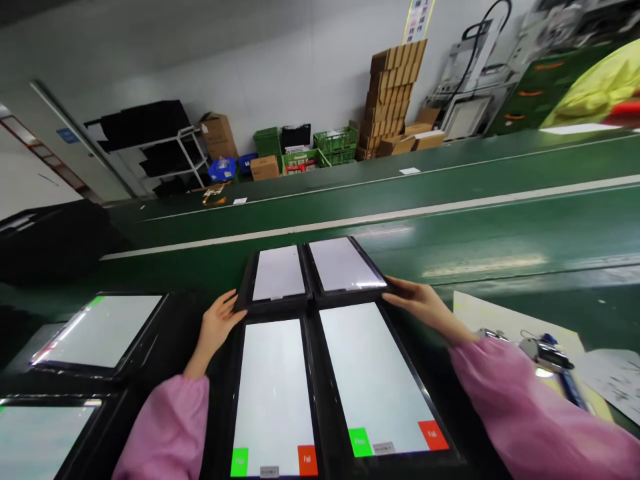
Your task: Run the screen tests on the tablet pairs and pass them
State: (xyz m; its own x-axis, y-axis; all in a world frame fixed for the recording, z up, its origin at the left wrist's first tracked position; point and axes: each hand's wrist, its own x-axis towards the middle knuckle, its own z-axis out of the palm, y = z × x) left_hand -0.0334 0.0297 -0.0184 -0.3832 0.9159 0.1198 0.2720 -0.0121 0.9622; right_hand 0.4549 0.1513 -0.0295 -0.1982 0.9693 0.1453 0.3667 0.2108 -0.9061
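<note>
A black tray (307,308) carries two tablets side by side, a left tablet (279,273) and a right tablet (345,263), both with plain white screens. My left hand (217,323) grips its left near corner, thumb and fingers around the edge. At the opposite corner my right hand (413,297) is closed on the edge in the same way. Directly in front lie two more tablets in black surrounds, a left one (275,387) and a right one (375,373). Their lit screens show green and red boxes, the red reading "Fail".
Two further lit tablets, an upper one (105,330) and a lower one (43,437), lie at left. Papers (510,313) and a metal-headed tool (547,353) are at right. Beyond runs a green conveyor (475,233). A person's yellow sleeve (600,83) shows far right.
</note>
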